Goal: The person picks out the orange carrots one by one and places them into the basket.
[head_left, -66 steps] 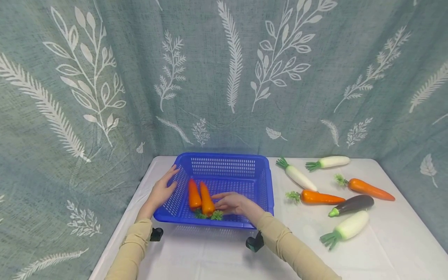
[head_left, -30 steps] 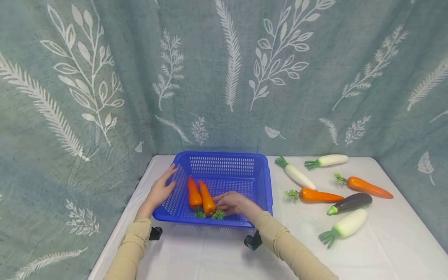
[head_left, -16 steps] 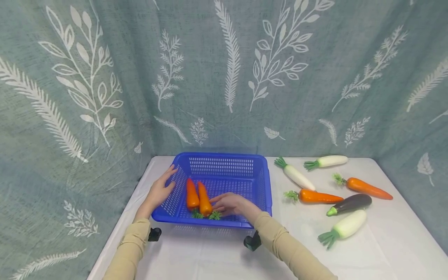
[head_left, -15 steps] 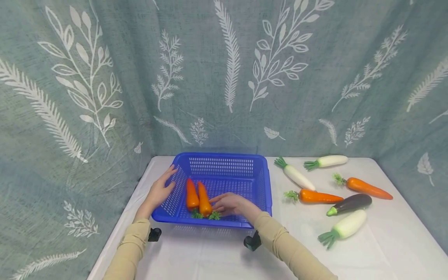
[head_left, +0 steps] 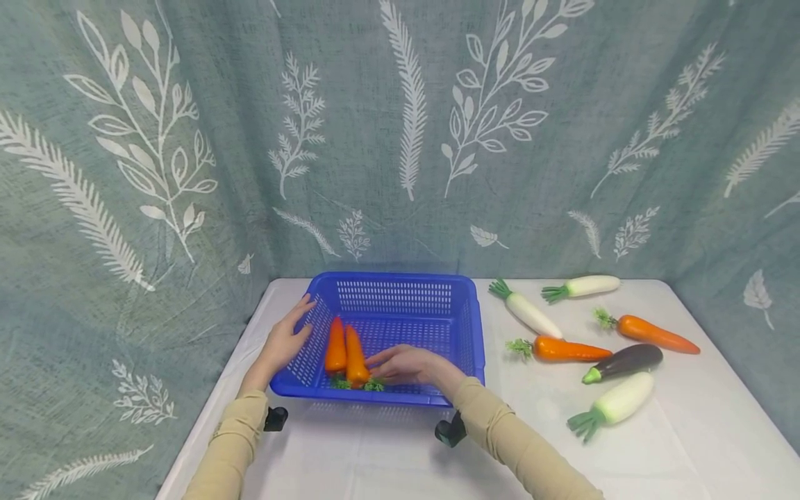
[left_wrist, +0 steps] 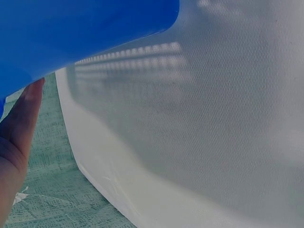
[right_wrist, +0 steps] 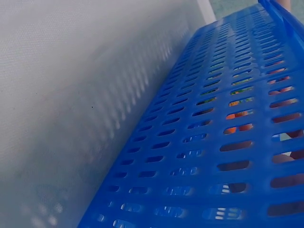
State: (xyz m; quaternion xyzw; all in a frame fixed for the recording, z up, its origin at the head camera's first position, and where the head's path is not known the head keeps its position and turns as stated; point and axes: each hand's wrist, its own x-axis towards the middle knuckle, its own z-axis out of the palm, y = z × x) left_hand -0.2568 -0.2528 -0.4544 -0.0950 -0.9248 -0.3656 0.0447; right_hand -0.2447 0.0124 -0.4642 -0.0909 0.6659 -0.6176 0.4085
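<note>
We see two carrots (head_left: 356,357) side by side inside the blue basket (head_left: 381,276), toward its left wall; we judge the step to be nudging them leftward, the next move calling for light fingertip pressure. The right hand (head_left: 409,364), loosely extended, grasps nothing, apparently touching the nearer one; the left hand (head_left: 284,344) rests spread, ungrasping, at the basket's left rim.

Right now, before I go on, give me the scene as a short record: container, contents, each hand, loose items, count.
Container: blue basket with slotted walls, on the white table
Contents: left carrot and right carrot, side by side, tips pointing away
Left hand: at the basket's left side, fingers extended
Right hand: inside the basket, fingertips at the right carrot's thick end
Loose, right of basket: near carrot, far carrot, eggplant, near radish, middle radish, far radish
Count: two inside, six loose
</note>
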